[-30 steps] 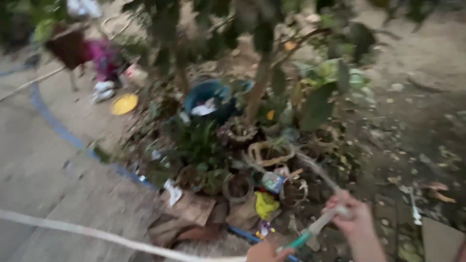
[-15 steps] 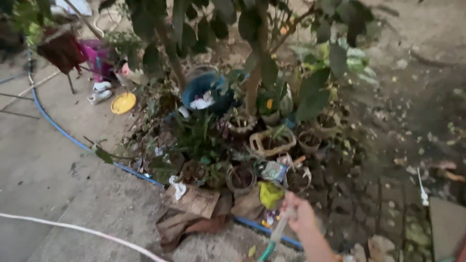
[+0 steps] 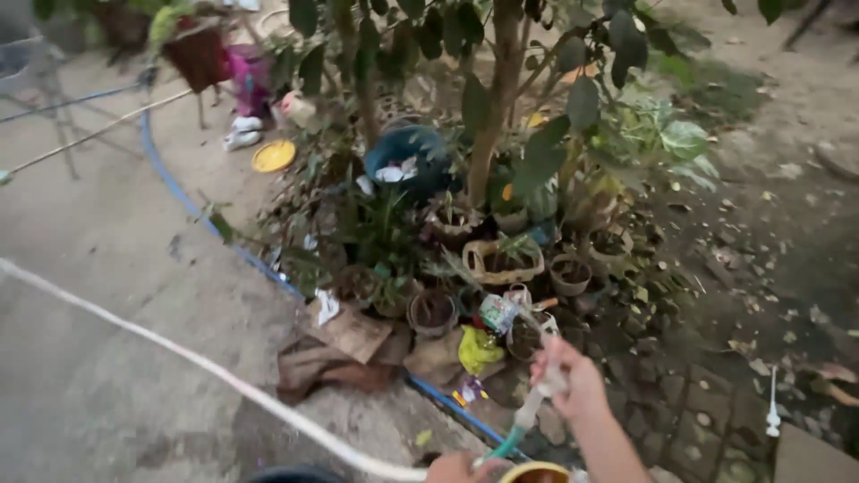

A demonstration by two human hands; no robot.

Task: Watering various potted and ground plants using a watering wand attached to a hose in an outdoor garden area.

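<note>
Right hand (image 3: pixel 573 380) grasping the hose nozzle (image 3: pixel 537 402) has lifted toward the pots (image 3: pixel 434 313) at eleven o'clock; left hand (image 3: pixel 456 467) grips the white hose (image 3: pixel 179 353)

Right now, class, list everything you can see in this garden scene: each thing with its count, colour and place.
Tree: one, brown trunk, green leaves, top centre.
Pots: several, brownish, clustered under the tree.
Basin: one, blue, left of the trunk.
Disc: one, yellow, upper left on the ground.
Blue pipe: one, curving along the bed's left edge.
White hose: one, crossing the lower left.
Yellow bag: one, front of the pots.
Nozzle: one, white and green, in the right hand.
Right hand: fingers closed on the nozzle.
Left hand: bottom edge, at the hose.
</note>
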